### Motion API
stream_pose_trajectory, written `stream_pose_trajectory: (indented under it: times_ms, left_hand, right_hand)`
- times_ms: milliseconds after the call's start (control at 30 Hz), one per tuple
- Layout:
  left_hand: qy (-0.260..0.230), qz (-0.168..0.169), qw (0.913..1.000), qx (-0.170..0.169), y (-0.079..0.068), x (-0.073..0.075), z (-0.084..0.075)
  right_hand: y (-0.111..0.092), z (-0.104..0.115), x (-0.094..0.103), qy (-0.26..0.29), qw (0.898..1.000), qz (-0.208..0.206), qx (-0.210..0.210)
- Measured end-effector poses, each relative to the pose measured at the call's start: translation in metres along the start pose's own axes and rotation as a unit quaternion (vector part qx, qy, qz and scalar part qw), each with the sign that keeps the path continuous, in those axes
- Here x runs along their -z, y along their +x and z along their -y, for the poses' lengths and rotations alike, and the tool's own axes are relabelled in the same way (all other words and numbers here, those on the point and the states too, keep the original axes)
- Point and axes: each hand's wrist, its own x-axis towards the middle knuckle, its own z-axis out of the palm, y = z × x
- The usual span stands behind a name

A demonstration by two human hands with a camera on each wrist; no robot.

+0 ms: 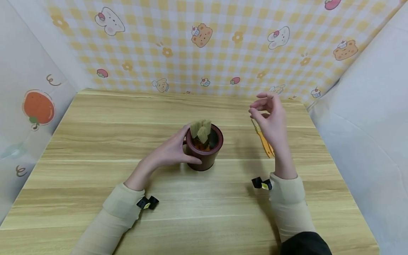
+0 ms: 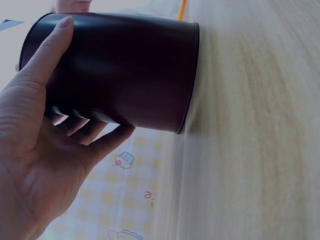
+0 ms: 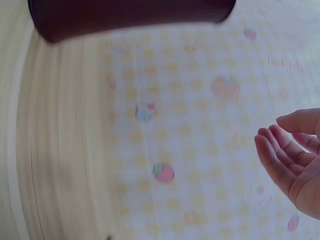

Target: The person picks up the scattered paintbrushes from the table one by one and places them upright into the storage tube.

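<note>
A dark brown cylindrical holder [image 1: 205, 161] stands upright on the wooden table, with several paintbrushes [image 1: 202, 131] inside, bristles up. My left hand [image 1: 172, 150] grips it from the left, thumb across the near side and fingers round the back, as the holder [image 2: 120, 70] in the left wrist view also shows. Off to the right, my right hand [image 1: 269, 118] is raised over the table, fingers loosely bent and nothing between them. Below it lie orange-handled paintbrushes [image 1: 265, 143], partly hidden by the hand and wrist. The right wrist view has the bent fingers [image 3: 280, 155] well apart from the holder.
The wooden table [image 1: 79, 159] ends at a yellow-checked backdrop [image 1: 178, 32] with cartoon prints. White sheets [image 1: 366, 99] hang along both sides. Small black devices [image 1: 262, 183] sit on the cuffs of both sleeves.
</note>
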Motion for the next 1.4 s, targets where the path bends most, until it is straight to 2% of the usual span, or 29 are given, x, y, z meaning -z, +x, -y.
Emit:
stream_pose_trajectory:
  times_ms: [300, 500, 667, 767, 1000, 1267, 1400]
  left_hand:
    - [-0.004, -0.001, 1.0000, -0.006, 0.000, 0.000, 0.002]
    - [-0.002, -0.002, 1.0000, -0.003, 0.001, 0.000, 0.002]
    - [0.001, -0.002, 1.0000, 0.000, 0.000, 0.000, 0.003]
    - [0.002, -0.002, 1.0000, 0.003, 0.000, 0.000, 0.003]
    - [0.004, -0.002, 0.9999, 0.009, 0.000, 0.000, 0.002]
    - [0.008, 0.000, 0.9998, 0.020, 0.000, 0.000, 0.001]
    - [0.002, 0.000, 0.9999, 0.017, 0.000, 0.000, 0.001]
  right_hand:
    - [0.012, -0.028, 0.023, -0.101, 0.991, 0.020, -0.080]
    - [0.015, -0.045, 0.032, -0.133, 0.982, 0.032, -0.130]
    - [0.016, -0.057, 0.036, -0.149, 0.974, 0.068, -0.159]
    - [0.016, -0.063, 0.038, -0.162, 0.965, 0.100, -0.181]
    - [0.014, -0.078, 0.043, -0.204, 0.933, 0.186, -0.230]
    - [0.012, -0.089, 0.041, -0.223, 0.902, 0.245, -0.278]
    - [0.011, -0.094, 0.039, -0.240, 0.891, 0.269, -0.277]
